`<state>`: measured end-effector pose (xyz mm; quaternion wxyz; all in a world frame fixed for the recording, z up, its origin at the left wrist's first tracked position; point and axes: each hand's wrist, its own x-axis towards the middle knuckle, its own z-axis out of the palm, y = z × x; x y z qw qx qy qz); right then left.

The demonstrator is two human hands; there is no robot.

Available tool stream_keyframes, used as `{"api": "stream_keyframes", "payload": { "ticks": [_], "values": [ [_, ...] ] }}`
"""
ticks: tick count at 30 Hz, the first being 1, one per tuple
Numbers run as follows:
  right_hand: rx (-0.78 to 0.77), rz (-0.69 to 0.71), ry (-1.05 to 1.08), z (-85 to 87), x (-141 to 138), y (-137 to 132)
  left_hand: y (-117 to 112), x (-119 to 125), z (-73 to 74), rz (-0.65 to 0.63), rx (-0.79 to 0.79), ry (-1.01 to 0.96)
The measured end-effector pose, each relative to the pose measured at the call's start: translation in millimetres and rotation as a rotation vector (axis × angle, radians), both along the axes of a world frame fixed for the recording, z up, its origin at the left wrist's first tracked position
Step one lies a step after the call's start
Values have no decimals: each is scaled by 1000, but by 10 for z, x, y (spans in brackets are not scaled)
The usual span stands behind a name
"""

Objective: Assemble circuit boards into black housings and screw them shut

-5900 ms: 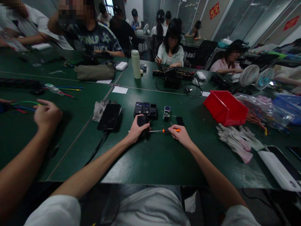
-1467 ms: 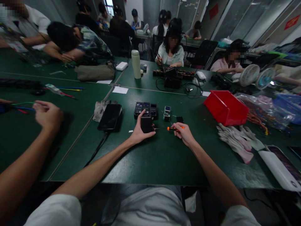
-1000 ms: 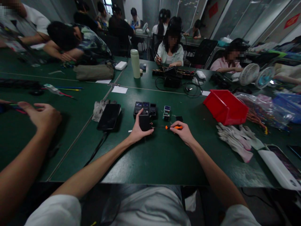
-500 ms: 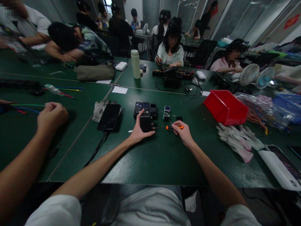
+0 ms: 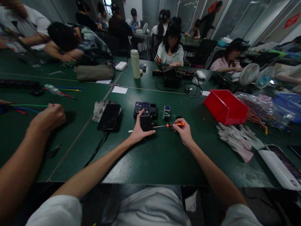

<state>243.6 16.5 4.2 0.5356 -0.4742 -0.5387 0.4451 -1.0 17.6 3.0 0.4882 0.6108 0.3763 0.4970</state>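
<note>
My left hand (image 5: 138, 132) grips a small black box-shaped case (image 5: 146, 123) between thumb and fingers, above the green table. In my right hand (image 5: 183, 130) is a screwdriver (image 5: 175, 124) with an orange and black handle. Its thin shaft points left, and the tip meets or nearly meets the right side of the case. Just behind the case lie several black modules with small screens (image 5: 141, 107). A little circuit board with a screen (image 5: 166, 113) stands to their right. A small black piece (image 5: 179, 117) lies behind my right hand, partly covered.
A phone (image 5: 109, 117) with a cable lies left, beside a grey glove (image 5: 98, 110). To the right are a red bin (image 5: 225, 107), work gloves (image 5: 237, 141) and a white device (image 5: 278, 169). A co-worker's hand (image 5: 50, 117) holds wires at far left. A green bottle (image 5: 135, 64) stands behind.
My right hand and the screwdriver have shifted very slightly, and the handle looks turned. The case stays in my left hand. The co-worker's hand at left has moved a little left.
</note>
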Motion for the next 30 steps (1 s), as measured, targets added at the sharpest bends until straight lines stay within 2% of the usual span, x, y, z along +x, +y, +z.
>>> {"api": "stream_keyframes", "payload": {
  "ticks": [8, 11, 15, 20, 26, 30],
  "values": [
    [-5, 12, 14, 23, 8, -16, 1, 6, -9, -4, 10, -8],
    [-43, 48, -49, 10, 32, -13, 4, 7, -19, 2, 4, -10],
    [-17, 6, -158, -5, 48, -10, 9, 13, -40, 7, 12, -12],
    [8, -17, -70, 1, 22, -1, 14, 13, -41, 5, 11, -6],
    [47, -11, -38, -6, 20, 7, 34, -12, -42, 45, -22, 35],
    [85, -60, -98, -9, 54, -2, 47, -27, -51, 136, 54, 111]
  ]
}}
